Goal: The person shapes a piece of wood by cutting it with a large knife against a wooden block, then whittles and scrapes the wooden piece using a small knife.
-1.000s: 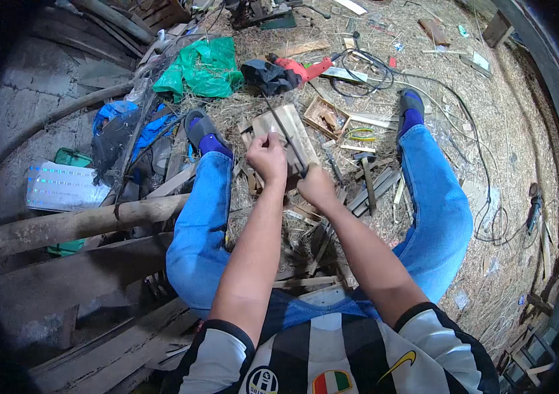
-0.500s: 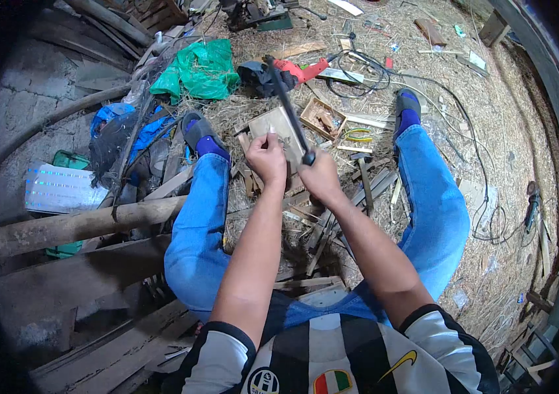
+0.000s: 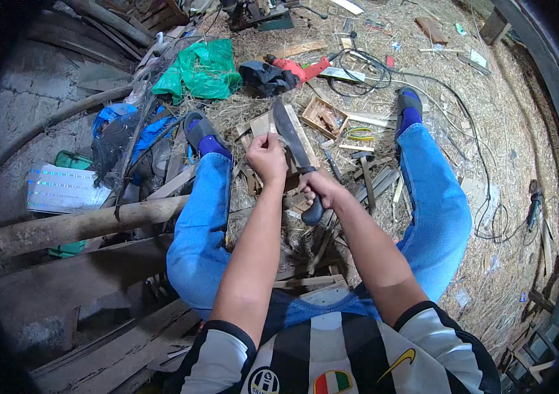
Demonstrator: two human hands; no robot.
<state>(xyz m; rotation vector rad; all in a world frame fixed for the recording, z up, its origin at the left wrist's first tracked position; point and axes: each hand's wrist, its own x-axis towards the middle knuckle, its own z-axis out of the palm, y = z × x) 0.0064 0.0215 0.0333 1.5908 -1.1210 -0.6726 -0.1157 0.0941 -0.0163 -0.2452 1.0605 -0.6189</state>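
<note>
Amid timber [image 3: 82,224], strawy ground [image 3: 490,111], right hand [image 3: 321,188] gripping machete [image 3: 294,139], left hand [image 3: 268,159] pinching something pale [image 3: 272,129]

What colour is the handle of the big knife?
The handle looks black, clearest in the head view.

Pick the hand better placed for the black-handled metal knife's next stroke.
Probably the right hand: it grips the knife by its handle, while the left hand is pinched at the pale wooden block.

Black-handled machete [image 3: 292,133] over pale wood [image 3: 260,125]
</note>
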